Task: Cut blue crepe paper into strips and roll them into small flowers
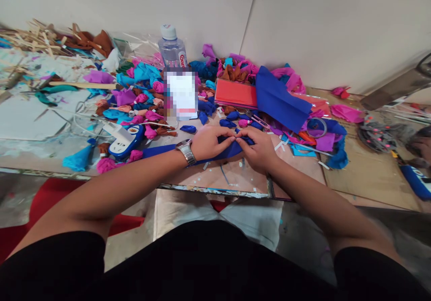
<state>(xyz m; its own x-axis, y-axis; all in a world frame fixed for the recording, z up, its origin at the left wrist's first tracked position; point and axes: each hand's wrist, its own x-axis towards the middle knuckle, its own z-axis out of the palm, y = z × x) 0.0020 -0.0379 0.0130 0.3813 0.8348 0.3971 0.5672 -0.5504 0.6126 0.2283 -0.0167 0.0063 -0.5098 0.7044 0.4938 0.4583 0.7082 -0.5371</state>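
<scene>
My left hand (210, 141) and my right hand (257, 148) meet at the middle of the worktable, fingertips touching, both pinching a long strip of blue crepe paper (161, 150) that runs leftward under my left wrist. A metal watch (186, 151) sits on that wrist. Small rolled blue paper pieces (227, 123) lie just beyond my fingers. Small scissors (258, 121) rest beside them.
A folded blue paper sheet (279, 99) and a red paper stack (235, 93) lie behind my hands. A water bottle (172, 47) stands by the wall. A white and blue power strip (125, 140) sits left, a tape roll (316, 127) right, wooden sticks (37, 36) far left.
</scene>
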